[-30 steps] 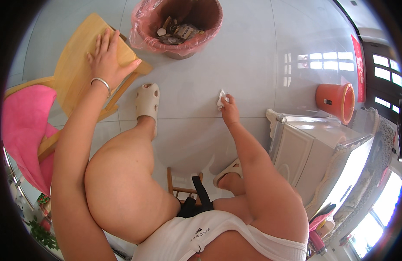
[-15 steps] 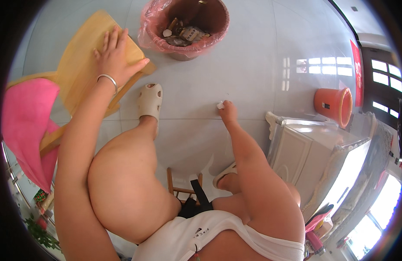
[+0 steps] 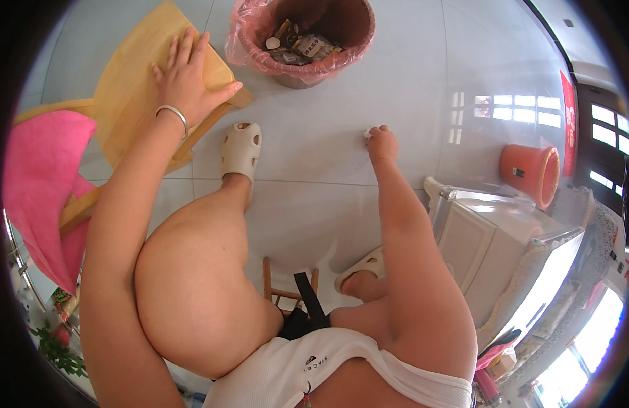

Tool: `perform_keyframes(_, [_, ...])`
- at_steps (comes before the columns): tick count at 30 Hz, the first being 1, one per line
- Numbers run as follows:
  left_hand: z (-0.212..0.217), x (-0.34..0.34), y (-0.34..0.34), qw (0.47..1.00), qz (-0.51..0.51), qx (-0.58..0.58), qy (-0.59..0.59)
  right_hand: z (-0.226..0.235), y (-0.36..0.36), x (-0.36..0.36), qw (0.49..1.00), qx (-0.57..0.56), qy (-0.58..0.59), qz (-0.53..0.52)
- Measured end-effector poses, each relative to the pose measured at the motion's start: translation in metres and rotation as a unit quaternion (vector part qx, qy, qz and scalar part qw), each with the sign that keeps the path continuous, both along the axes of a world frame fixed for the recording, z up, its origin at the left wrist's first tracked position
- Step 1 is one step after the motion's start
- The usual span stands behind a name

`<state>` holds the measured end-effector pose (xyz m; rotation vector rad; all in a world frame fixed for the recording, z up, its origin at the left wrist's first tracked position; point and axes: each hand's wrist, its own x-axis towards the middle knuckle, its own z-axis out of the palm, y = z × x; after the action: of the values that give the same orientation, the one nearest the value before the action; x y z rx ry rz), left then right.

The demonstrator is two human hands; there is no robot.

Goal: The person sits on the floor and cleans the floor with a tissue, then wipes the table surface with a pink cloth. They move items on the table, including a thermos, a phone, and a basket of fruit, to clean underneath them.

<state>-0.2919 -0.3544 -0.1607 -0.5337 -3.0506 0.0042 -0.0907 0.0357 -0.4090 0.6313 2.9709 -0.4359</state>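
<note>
My left hand (image 3: 184, 85) lies flat on the seat of a light wooden chair (image 3: 127, 95), fingers spread and thumb over the edge. A silver bangle circles that wrist. Stretched out in front, my right hand (image 3: 384, 145) is down at the grey tiled floor (image 3: 314, 153), its fingers closed on a small crumpled white tissue (image 3: 367, 134). Only a bit of the tissue shows past the fingertips. Ahead, between the two hands, stands a bin (image 3: 358, 37) lined with a pink plastic bag and holding wrappers and other litter.
A pink cloth (image 3: 45, 156) hangs over the chair at left. My feet wear beige clogs (image 3: 241, 153), and a small wooden stool (image 3: 268, 275) is beneath me. On the right are a white cabinet (image 3: 467, 238) and an orange bucket (image 3: 525, 170).
My right hand has moved forward and a little to the right along the floor, still holding the tissue. My left hand stays on the chair. The whole view has shifted slightly.
</note>
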Motion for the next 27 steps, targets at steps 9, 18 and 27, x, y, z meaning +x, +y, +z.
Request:
perform_keyframes(9, [0.000,0.002,-0.004,1.000,0.004,0.001,-0.008,-0.005,-0.009,0.076,0.998,-0.006,-0.007,0.066])
perform_keyframes(18, [-0.001,0.001,-0.004,1.000,0.006,-0.004,-0.006,0.006,-0.053,0.096,0.996,-0.089,0.005,0.021])
perform_keyframes(27, [-0.001,0.000,-0.001,1.000,0.009,-0.004,-0.005,-0.003,-0.046,0.089,0.992,-0.095,-0.041,0.078])
